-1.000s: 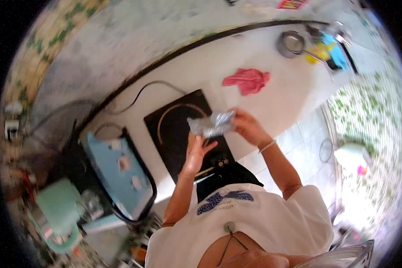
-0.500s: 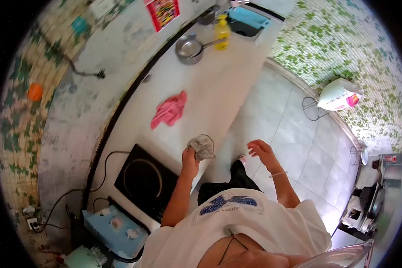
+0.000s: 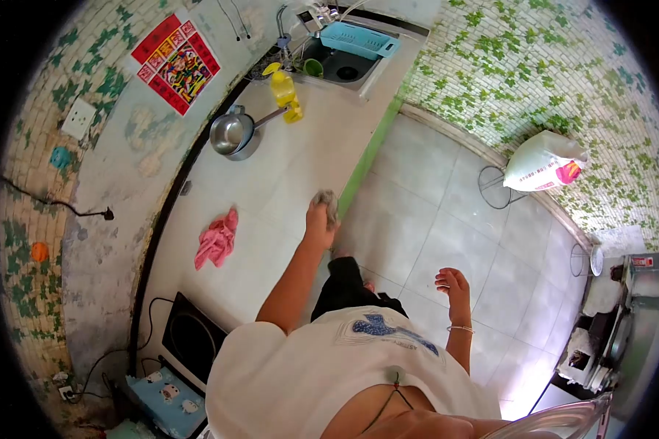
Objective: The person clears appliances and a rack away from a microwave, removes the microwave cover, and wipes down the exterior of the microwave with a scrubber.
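A crumpled grey item [image 3: 331,207] is gripped in the left hand [image 3: 317,224] at the front edge of the counter [image 3: 293,172]; whether the counter is touched cannot be determined. The hands are held well apart. The right hand [image 3: 454,282] is held free over the tiled floor [image 3: 395,219], its fingers slightly curled. A pink cloth [image 3: 217,238] is noted on the counter. A metal saucepan [image 3: 231,134] and a yellow bottle [image 3: 282,91] are located near the sink [image 3: 336,61].
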Action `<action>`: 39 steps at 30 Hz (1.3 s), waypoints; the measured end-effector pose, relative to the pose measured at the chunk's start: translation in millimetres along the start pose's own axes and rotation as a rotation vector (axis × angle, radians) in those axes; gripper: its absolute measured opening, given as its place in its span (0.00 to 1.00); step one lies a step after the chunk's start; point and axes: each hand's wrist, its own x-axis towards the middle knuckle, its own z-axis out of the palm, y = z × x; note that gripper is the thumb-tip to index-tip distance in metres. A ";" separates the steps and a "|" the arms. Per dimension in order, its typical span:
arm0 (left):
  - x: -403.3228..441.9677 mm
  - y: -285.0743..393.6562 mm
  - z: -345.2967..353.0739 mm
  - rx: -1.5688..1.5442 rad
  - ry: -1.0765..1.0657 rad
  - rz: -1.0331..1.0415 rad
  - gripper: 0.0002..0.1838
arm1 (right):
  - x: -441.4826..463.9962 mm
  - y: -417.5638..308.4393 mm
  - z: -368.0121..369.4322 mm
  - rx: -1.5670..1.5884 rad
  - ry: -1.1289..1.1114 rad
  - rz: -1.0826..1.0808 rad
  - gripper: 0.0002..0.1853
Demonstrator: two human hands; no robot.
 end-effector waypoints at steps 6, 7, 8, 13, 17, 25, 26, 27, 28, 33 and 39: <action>181.9 88.7 64.8 0.050 0.129 0.345 0.21 | 95.1 -45.0 26.3 -0.065 -0.236 0.028 0.12; 214.2 110.1 88.7 0.015 0.170 0.390 0.22 | 117.1 -58.6 25.1 -0.130 -0.254 0.013 0.12; 247.6 129.8 104.2 -0.011 0.217 0.434 0.23 | 142.1 -63.1 27.7 -0.148 -0.255 0.011 0.12; 494.5 199.7 94.7 0.180 0.452 0.660 0.31 | 242.3 -125.2 46.4 -0.266 -0.161 0.080 0.12; 520.1 257.1 126.7 0.239 0.724 0.476 0.29 | 302.4 -173.4 67.9 -0.290 -0.191 0.135 0.12; 520.5 238.9 111.5 0.942 0.764 0.678 0.22 | 448.2 -225.4 94.9 -0.439 -0.454 0.221 0.13; 513.1 239.4 128.2 0.944 0.788 0.676 0.22 | 469.2 -233.2 100.5 -0.495 -0.518 0.197 0.13; 505.6 244.2 152.5 0.798 0.665 0.648 0.21 | 494.2 -243.6 106.8 -0.531 -0.556 0.220 0.13; 506.6 247.0 172.8 0.651 0.542 0.617 0.19 | 521.8 -246.2 107.4 -0.511 -0.600 0.193 0.13; 577.5 254.4 213.5 -0.379 0.473 0.185 0.17 | 615.8 -326.7 143.2 -0.605 -0.658 0.036 0.11; 588.9 267.0 185.3 -0.422 0.363 0.336 0.17 | 706.7 -368.4 143.3 -0.627 -0.665 0.063 0.12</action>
